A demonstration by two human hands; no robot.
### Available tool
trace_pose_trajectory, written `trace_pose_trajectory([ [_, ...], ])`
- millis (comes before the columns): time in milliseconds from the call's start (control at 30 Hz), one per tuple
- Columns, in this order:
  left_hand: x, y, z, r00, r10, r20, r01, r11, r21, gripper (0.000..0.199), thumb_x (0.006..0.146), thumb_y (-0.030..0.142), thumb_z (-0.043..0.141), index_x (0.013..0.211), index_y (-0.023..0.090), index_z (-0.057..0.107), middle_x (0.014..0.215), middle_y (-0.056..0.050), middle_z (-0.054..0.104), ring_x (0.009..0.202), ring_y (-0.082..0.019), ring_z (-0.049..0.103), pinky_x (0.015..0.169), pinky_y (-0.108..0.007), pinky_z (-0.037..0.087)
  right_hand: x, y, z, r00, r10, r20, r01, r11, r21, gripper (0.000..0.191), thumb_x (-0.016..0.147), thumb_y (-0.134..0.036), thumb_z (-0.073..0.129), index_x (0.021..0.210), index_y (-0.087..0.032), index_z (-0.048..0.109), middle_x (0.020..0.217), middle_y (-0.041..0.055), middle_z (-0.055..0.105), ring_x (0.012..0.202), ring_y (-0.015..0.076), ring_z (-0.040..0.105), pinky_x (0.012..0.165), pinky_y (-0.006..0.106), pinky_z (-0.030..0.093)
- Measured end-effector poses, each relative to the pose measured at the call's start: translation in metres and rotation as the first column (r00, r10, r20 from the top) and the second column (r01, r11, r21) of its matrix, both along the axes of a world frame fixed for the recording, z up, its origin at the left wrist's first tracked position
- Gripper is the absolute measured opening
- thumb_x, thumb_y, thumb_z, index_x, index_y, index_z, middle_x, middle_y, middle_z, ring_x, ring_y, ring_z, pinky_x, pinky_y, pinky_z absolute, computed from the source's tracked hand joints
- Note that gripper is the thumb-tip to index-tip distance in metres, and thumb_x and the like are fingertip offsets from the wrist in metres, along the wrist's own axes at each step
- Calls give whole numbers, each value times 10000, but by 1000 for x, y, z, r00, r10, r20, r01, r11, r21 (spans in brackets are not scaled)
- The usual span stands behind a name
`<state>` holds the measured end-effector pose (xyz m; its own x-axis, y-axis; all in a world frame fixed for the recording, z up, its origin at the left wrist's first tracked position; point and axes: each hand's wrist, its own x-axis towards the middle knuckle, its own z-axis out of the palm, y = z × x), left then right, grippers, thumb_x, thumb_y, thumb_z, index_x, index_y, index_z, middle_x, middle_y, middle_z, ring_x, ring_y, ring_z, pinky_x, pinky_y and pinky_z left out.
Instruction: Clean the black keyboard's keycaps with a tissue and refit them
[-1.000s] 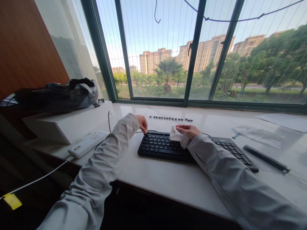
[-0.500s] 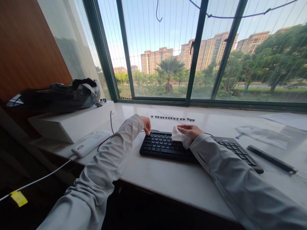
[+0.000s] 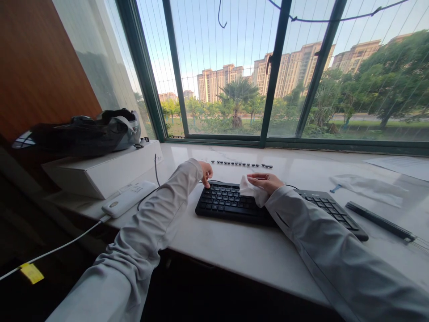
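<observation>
A black keyboard (image 3: 231,209) lies on the white marble counter. My left hand (image 3: 206,171) is at its upper left corner, one digit pressing down on a key there and the other fingers curled in. Nothing shows between those fingers. Over the middle of the keyboard, my right hand (image 3: 266,182) pinches a crumpled white tissue (image 3: 250,188), which hides the keys beneath it. Behind the keyboard several small black keycaps (image 3: 237,163) stand in a row.
At left, a white box (image 3: 97,172) carries a black bag (image 3: 83,134); a white power strip (image 3: 127,199) with a cable lies before it. On the right are a clear plastic bag (image 3: 372,190) and a black stick-like object (image 3: 378,220). Green-framed windows rise behind the counter.
My left hand's fingers have shifted, with one digit now pushing down more plainly on the corner key. My right hand stays in place with the tissue. The view has moved very slightly.
</observation>
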<state>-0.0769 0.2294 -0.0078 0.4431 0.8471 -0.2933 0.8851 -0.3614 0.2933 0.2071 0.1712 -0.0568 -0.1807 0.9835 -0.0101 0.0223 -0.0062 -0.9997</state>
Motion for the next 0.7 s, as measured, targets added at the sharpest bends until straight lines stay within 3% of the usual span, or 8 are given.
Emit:
trace_pose_trajectory([
  [133, 2, 2, -2, 999, -9, -34, 5, 994, -105, 490, 403, 377, 808, 503, 178, 372, 543, 48, 587, 498, -83, 430, 555, -227, 342, -1, -1, 2, 999, 10, -35, -11, 1000, -13, 318, 564, -294, 812, 828, -141, 723, 670, 57, 698, 542, 134, 623, 500, 201, 489],
  [233, 8, 1, -3, 998, -12, -57, 6, 995, -99, 526, 379, 331, 815, 472, 178, 321, 481, 63, 545, 454, -72, 391, 527, -228, 329, -3, -4, 7, 999, -3, -42, 2, 1000, -17, 304, 554, -276, 816, 809, -137, 725, 655, 53, 694, 529, 132, 616, 486, 203, 483],
  [433, 9, -3, 0, 999, -9, -38, 7, 998, -57, 478, 334, 345, 832, 470, 169, 408, 516, 49, 573, 465, -77, 435, 514, -220, 336, -3, -9, 13, 997, -12, -79, 12, 1000, 4, 235, 566, -233, 801, 764, -131, 724, 611, 42, 682, 504, 117, 604, 479, 192, 478],
  [500, 3, -1, 1, 1000, 7, 8, -7, 1000, -9, 430, 344, 393, 830, 523, 171, 507, 544, 46, 579, 482, -79, 458, 524, -214, 348, -2, -7, 11, 997, -15, -70, 17, 1000, 25, 237, 573, -244, 795, 769, -132, 724, 611, 42, 682, 510, 123, 611, 488, 200, 483],
  [600, -6, 12, 4, 991, 131, 35, -135, 974, 182, 383, 411, 423, 812, 653, 187, 632, 605, 41, 600, 533, -85, 501, 561, -199, 372, -2, -3, 8, 998, -32, -58, 34, 999, 37, 254, 571, -260, 793, 778, -130, 724, 623, 48, 685, 522, 129, 616, 496, 208, 483],
  [700, -7, 36, 5, 948, 318, 29, -304, 872, 384, 352, 547, 432, 761, 807, 211, 680, 771, 5, 658, 702, -123, 576, 648, -192, 401, -3, -2, 6, 998, -55, -39, 57, 997, 49, 247, 562, -258, 793, 756, -123, 724, 613, 47, 681, 529, 126, 612, 506, 209, 474],
])
